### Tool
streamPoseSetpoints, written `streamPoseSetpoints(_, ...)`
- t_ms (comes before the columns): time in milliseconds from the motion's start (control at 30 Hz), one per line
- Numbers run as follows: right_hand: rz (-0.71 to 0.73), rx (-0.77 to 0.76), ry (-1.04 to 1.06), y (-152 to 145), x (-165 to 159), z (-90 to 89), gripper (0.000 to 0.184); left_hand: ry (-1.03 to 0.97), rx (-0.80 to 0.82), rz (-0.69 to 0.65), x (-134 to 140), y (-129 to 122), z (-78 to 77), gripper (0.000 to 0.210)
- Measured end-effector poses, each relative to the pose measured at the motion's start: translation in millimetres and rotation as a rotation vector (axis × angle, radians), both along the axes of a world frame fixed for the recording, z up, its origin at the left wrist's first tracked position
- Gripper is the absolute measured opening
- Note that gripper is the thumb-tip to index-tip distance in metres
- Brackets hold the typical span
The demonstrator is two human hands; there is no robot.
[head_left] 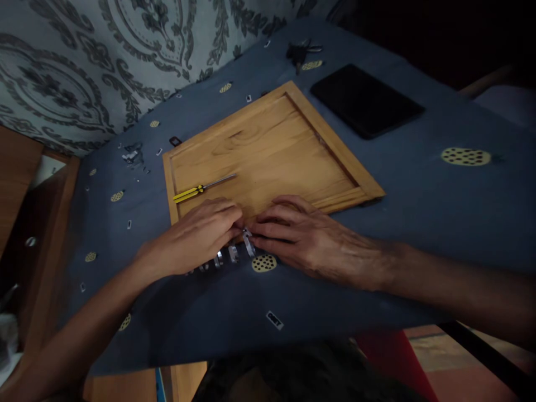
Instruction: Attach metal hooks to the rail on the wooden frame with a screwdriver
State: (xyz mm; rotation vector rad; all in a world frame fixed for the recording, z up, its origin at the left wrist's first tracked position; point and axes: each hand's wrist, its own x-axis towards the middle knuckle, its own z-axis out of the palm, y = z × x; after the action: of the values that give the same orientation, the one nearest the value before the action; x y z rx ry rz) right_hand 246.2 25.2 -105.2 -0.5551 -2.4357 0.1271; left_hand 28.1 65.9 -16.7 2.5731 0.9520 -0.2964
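Note:
A wooden panel with a raised frame lies on the table. Along its near edge stands a row of small curved metal clips. My left hand is closed in a pinch over this edge; what its fingertips hold is hidden. From the other side my right hand brings its bent fingers together against the rightmost metal clip, with its thumb out of sight. Both hands' fingertips nearly meet at that clip. On the panel's left part rests a screwdriver with a yellow handle.
A dark flat device lies right of the panel, and a black tool sits behind it. Small metal parts are scattered at the left. Blue cloth with pineapple prints covers the table, which meets a patterned wall at the back.

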Motion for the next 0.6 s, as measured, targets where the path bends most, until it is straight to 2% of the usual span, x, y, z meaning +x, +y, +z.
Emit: streamPoseSetpoints(600,-0.015,0.021,-0.018,0.4,-0.1,-0.2,0.024,0.006,0.028,-0.089,3.0,4.7,1.1,0.016)
